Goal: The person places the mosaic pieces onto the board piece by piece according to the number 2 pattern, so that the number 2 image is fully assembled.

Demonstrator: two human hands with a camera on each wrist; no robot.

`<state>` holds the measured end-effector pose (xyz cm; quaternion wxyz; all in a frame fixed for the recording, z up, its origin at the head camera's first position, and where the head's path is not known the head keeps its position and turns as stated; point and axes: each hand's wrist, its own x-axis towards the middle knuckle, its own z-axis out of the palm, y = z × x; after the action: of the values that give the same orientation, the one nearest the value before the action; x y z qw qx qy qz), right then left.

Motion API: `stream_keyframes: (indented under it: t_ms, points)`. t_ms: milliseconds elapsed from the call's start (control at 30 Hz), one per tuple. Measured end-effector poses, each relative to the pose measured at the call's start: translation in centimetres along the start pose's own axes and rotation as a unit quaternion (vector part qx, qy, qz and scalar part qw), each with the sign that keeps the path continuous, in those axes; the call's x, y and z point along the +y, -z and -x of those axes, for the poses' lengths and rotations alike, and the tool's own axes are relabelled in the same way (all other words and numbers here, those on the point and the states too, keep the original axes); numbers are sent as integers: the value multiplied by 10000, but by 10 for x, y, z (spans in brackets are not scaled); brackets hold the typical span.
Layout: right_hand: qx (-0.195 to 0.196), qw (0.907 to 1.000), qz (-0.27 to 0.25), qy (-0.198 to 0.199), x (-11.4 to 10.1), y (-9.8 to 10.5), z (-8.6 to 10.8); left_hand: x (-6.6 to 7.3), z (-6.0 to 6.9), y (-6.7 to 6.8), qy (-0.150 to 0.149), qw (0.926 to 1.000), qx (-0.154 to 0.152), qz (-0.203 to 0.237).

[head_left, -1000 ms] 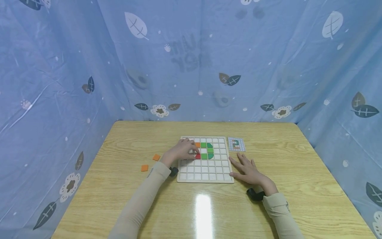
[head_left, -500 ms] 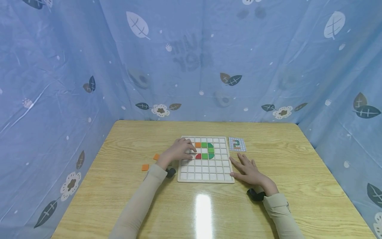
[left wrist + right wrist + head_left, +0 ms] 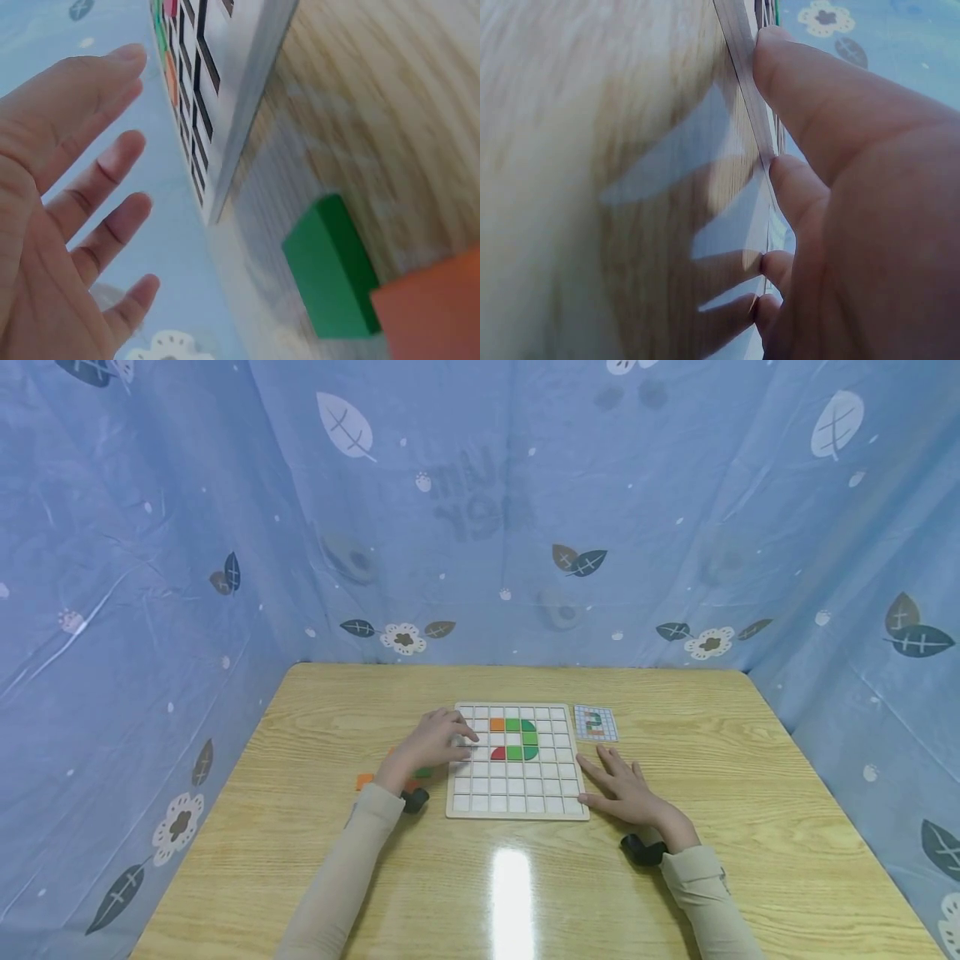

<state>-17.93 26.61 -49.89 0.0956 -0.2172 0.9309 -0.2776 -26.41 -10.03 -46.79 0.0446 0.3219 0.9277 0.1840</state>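
the left hand (image 3: 431,742), fingers relaxed and empty, has drawn back from the red quarter-round tile (image 3: 498,753), seemingly placed; the right hand's (image 3: 628,793) spread fingers touch the grid board (image 3: 517,785).

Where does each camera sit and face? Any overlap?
Head: worn on the head, forward and down at the table and grid board; left hand, right hand and sleeves show.
Left wrist: on that wrist, toward the grid board's edge and a green tile; left hand shows.
Right wrist: on that wrist, along the grid board's edge; right hand shows.
Shared by head and left wrist: grid board, left hand.
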Motion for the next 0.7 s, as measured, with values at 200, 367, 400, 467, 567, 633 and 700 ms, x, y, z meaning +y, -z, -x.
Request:
stream_keyframes:
  t_ms: [200, 367, 400, 467, 567, 633, 700]
  points:
    - [5, 10000, -1, 32, -1, 1, 0, -5, 11, 1, -14, 9998, 172, 134]
    - [-17, 10000, 8, 14, -2, 1, 0, -11, 20, 0, 5, 9994, 305, 143]
    - [-18, 10000, 22, 10, -2, 1, 0, -12, 22, 0, 16, 9994, 321, 149]
    - [-10, 10000, 42, 7, -2, 1, 0, -14, 26, -1, 48, 9992, 357, 170]
    - [3, 10000, 56, 2, -3, 1, 0, -18, 31, -2, 136, 9988, 408, 240]
    - [8, 10000, 74, 4, -3, 0, 0, -20, 34, -2, 202, 9985, 432, 278]
    - [9, 10000, 75, 8, -2, 0, 0, -22, 37, -3, 248, 9982, 445, 310]
